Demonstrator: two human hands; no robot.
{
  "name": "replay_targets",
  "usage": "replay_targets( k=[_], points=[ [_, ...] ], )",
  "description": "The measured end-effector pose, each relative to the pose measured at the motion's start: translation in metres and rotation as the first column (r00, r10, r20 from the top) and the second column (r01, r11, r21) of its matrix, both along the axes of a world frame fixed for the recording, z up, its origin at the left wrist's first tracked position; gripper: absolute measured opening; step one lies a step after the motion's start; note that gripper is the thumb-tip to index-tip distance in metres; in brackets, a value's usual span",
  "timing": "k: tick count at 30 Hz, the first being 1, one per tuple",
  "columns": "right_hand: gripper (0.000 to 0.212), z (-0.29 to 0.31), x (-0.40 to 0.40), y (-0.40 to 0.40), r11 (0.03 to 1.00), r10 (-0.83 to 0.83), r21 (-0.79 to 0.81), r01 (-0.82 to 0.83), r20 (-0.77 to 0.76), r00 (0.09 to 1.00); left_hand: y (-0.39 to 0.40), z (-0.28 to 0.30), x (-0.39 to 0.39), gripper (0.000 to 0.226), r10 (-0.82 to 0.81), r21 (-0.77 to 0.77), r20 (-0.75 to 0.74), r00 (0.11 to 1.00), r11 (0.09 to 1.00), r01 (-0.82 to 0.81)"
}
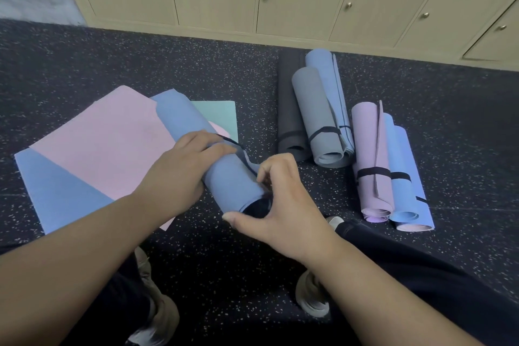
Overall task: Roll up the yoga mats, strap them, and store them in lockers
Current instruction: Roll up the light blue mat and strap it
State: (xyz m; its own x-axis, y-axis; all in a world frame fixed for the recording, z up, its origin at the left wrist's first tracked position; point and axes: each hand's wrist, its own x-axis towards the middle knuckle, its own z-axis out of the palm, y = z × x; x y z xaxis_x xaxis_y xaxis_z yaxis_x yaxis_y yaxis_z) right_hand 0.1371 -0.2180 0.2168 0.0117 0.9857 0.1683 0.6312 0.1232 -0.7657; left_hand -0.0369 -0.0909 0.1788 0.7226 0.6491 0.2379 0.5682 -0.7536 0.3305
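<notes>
Left hand clamps the rolled blue mat lying over flat mats on the floor while right hand fingers pinch the black strap near its open end; slackened grip could let the roll unwind.

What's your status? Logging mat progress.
Left hand holds blue roll down. Right hand pinches black strap at its end. Nothing blocking.
</notes>
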Motion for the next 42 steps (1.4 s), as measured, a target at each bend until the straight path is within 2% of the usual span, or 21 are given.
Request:
replay_targets(
  k=[2, 5, 8, 10, 14, 18, 21, 25, 28, 32, 36, 42],
  points=[
    [0.065, 0.002, 0.000, -0.001, 0.995, -0.019, -0.100, 0.019, 0.007, 1.000, -0.001, -0.002, 0.002, 0.088, -0.010, 0.015, -0.011, 1.000, 1.000, 0.010],
    [0.087, 0.005, 0.003, -0.001, 0.960, -0.027, -0.278, 0.041, 0.056, 0.998, -0.005, -0.003, 0.009, 0.088, -0.011, 0.080, -0.037, 0.999, 0.997, 0.014],
    [0.095, 0.001, 0.005, 0.001, 0.897, -0.007, -0.439, 0.054, 0.108, 0.994, -0.011, 0.001, 0.023, 0.087, -0.045, 0.213, -0.102, 0.994, 0.975, 0.066],
    [0.100, -0.007, 0.005, 0.002, 0.873, -0.034, -0.478, 0.098, 0.140, 0.990, -0.016, 0.006, 0.037, 0.080, -0.091, 0.265, -0.133, 0.987, 0.956, 0.124],
    [0.094, -0.012, 0.017, 0.004, 0.882, -0.204, -0.388, 0.266, 0.194, 0.960, -0.019, 0.017, 0.069, 0.074, -0.152, 0.275, -0.098, 0.983, 0.946, 0.174],
    [0.090, -0.011, 0.049, 0.010, 0.882, -0.338, -0.254, 0.396, 0.242, 0.909, -0.017, 0.024, 0.102, 0.092, -0.115, 0.107, -0.049, 0.992, 0.987, 0.120],
    [0.088, -0.017, 0.078, 0.016, 0.849, -0.416, -0.198, 0.489, 0.319, 0.852, -0.020, 0.026, 0.122, 0.079, -0.126, -0.031, -0.106, 0.986, 0.992, 0.123],
    [0.082, -0.032, 0.124, 0.028, 0.754, -0.524, -0.198, 0.626, 0.393, 0.756, -0.018, 0.021, 0.144, 0.069, -0.131, -0.118, -0.137, 0.982, 0.986, 0.115],
    [0.074, -0.047, 0.159, 0.040, 0.684, -0.562, -0.225, 0.694, 0.444, 0.698, -0.016, 0.015, 0.161, 0.064, -0.137, -0.188, -0.165, 0.977, 0.977, 0.105],
    [0.074, -0.068, 0.197, 0.061, 0.612, -0.564, -0.247, 0.752, 0.530, 0.633, -0.011, 0.005, 0.190, 0.058, -0.151, -0.268, -0.183, 0.971, 0.958, 0.099],
    [0.066, -0.092, 0.225, 0.085, 0.548, -0.573, -0.278, 0.789, 0.563, 0.596, -0.001, -0.008, 0.219, 0.056, -0.155, -0.343, -0.186, 0.970, 0.935, 0.084],
    [0.052, -0.123, 0.256, 0.122, 0.515, -0.606, -0.180, 0.838, 0.616, 0.504, 0.012, -0.045, 0.246, 0.056, -0.193, -0.409, -0.281, 0.940, 0.910, 0.065]
  ],
)
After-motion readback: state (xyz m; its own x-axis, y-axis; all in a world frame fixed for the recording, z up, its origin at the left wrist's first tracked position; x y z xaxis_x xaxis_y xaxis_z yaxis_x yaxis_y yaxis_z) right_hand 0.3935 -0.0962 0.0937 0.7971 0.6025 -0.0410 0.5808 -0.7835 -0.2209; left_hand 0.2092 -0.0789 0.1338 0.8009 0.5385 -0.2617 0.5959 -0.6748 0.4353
